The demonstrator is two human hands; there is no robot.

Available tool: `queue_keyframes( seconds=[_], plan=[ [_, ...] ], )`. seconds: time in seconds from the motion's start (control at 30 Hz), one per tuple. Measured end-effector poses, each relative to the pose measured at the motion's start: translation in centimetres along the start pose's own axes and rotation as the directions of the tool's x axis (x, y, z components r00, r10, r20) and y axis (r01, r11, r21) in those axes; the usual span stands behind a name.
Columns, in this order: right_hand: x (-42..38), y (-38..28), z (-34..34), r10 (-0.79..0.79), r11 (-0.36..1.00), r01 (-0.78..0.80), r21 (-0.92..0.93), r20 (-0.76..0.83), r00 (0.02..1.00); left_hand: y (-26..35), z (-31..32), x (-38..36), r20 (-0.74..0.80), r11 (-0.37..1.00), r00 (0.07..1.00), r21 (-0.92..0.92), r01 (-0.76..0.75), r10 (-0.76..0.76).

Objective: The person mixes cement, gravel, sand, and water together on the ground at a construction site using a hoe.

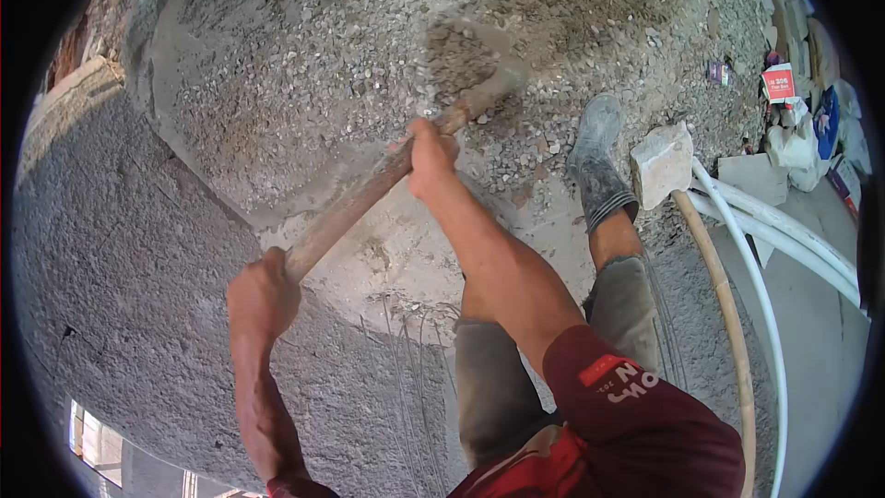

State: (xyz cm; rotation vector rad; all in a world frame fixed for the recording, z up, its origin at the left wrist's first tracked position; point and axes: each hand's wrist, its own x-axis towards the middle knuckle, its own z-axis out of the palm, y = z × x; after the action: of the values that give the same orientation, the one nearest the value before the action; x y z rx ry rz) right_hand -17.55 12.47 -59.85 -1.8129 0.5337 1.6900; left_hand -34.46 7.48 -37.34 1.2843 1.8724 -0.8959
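A thick wooden handle (355, 207) runs slantwise across the middle of the view. My left hand (264, 293) is wrapped round its lower left end. Farther up the handle, my right hand (431, 159) grips it. At the upper end a tool head (466, 55), blurred by motion and dusted grey, lies against gravel (359, 65); its exact shape is hard to make out. My boot (597, 143) stands on the gravel, right of the handle.
Right of the boot are a pale stone block (664, 166), a long wooden pole (724, 304) and white pipes (784, 231). Plastic bags and a red box (779, 82) lie at the upper right. A rough grey wall (120, 249) fills the left. Thin wires (406, 360) show near my legs.
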Motion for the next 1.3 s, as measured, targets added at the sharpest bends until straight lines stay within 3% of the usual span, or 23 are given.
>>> queue_keyframes(
  seconds=[0.03, 0.07, 0.1, 0.17, 0.27, 0.33, 0.37, 0.47, 0.5, 0.53, 0.6, 0.7, 0.77, 0.9, 1.0, 1.1, 1.13, 1.17, 1.2, 1.27, 1.3],
  plan=[
    [-1.9, 2.5, 0.9, 0.087, 0.996, -0.082, -0.036, 0.171, 0.981, -2.8, 1.2, -2.0, -0.007, 0.998, 0.998, -0.042, 0.056, -0.056],
    [-3.3, 5.2, 2.1, 0.192, 0.979, -0.170, -0.116, 0.214, 0.958, -5.1, 2.7, -4.5, 0.008, 0.986, 0.990, -0.085, 0.141, -0.141],
    [-5.0, 7.5, 3.0, 0.180, 0.981, -0.161, -0.105, 0.214, 0.960, -7.1, 4.4, -6.7, 0.012, 0.965, 0.973, -0.127, 0.231, -0.231],
    [-9.0, 11.2, 3.2, 0.049, 0.888, 0.108, -0.448, 0.325, 0.944, -10.2, 9.1, -11.3, -0.023, 0.908, 0.946, -0.289, 0.305, -0.325],
    [-12.6, 11.4, 0.1, -0.024, 0.858, 0.237, -0.455, 0.426, 0.904, -10.5, 15.8, -14.1, -0.027, 0.809, 0.950, -0.532, 0.250, -0.312],
    [-13.6, 5.8, -2.6, -0.146, 0.773, 0.372, -0.513, 0.427, 0.892, -8.0, 19.1, -13.1, -0.001, 0.730, 0.980, -0.668, 0.147, -0.199],
    [-11.8, 4.3, -4.5, -0.293, 0.737, 0.498, -0.457, 0.449, 0.844, -5.5, 19.9, -11.6, 0.004, 0.708, 0.992, -0.700, 0.092, -0.125],
    [-6.6, -5.1, -10.5, -0.403, 0.851, 0.480, -0.212, 0.323, 0.856, 4.8, 19.9, -5.5, 0.000, 0.775, 0.997, -0.629, -0.061, 0.079],
    [-4.0, -8.4, -13.4, -0.384, 0.857, 0.439, -0.271, 0.233, 0.894, 8.1, 20.2, -3.2, -0.077, 0.776, 0.978, -0.598, -0.201, 0.194],
    [-2.8, -11.5, -15.2, -0.513, 0.828, 0.538, -0.160, 0.172, 0.841, 11.3, 20.0, -1.0, -0.058, 0.756, 0.960, -0.605, -0.251, 0.273],
    [0.6, -16.8, -19.3, -0.593, 0.792, 0.568, -0.222, -0.060, 0.803, 17.2, 18.4, 2.9, -0.023, 0.764, 0.915, -0.543, -0.349, 0.402],
    [5.2, -19.3, -24.2, -0.570, 0.822, 0.532, -0.206, -0.271, 0.776, 21.2, 15.5, 7.4, 0.085, 0.781, 0.837, -0.420, -0.463, 0.541],
    [6.7, -18.0, -24.2, -0.399, 0.917, 0.383, -0.114, -0.296, 0.867, 19.5, 12.6, 9.1, 0.141, 0.785, 0.794, -0.324, -0.528, 0.592],
    [4.9, -8.4, -14.7, -0.187, 0.958, 0.253, 0.138, -0.369, 0.910, 10.4, 3.9, 9.7, 0.260, 0.901, 0.865, -0.051, -0.431, 0.429],
    [4.6, -1.4, -8.3, -0.104, 0.955, 0.177, 0.239, -0.287, 0.952, 4.5, -1.6, 6.8, 0.243, 0.936, 0.920, 0.096, -0.337, 0.307],
    [-0.5, 4.8, -0.6, 0.083, 0.963, -0.055, 0.265, -0.097, 0.992, -1.4, -4.8, 1.2, 0.103, 0.968, 0.987, 0.207, -0.142, 0.123],
    [-0.6, 8.9, 1.8, 0.209, 0.938, -0.223, 0.264, 0.083, 0.974, -3.6, -5.7, -1.1, 0.043, 0.970, 0.996, 0.229, -0.082, 0.074],
    [-3.4, 9.8, 4.2, 0.335, 0.921, -0.364, 0.138, 0.195, 0.922, -5.8, -6.1, -3.4, -0.002, 0.961, 0.998, 0.271, 0.054, -0.055],
    [-6.8, 10.7, 6.4, 0.380, 0.918, -0.395, 0.023, 0.226, 0.897, -8.3, -6.5, -5.8, 0.024, 0.963, 0.991, 0.239, 0.126, -0.135],
    [-11.5, 13.5, 9.0, 0.305, 0.952, -0.272, -0.143, 0.331, 0.893, -12.1, -5.3, -10.6, -0.042, 0.933, 0.950, 0.180, 0.310, -0.308],
    [-14.6, 12.6, 9.0, 0.267, 0.955, -0.217, -0.201, 0.271, 0.925, -14.9, -3.6, -12.5, -0.087, 0.941, 0.952, 0.149, 0.303, -0.292]
  ],
)
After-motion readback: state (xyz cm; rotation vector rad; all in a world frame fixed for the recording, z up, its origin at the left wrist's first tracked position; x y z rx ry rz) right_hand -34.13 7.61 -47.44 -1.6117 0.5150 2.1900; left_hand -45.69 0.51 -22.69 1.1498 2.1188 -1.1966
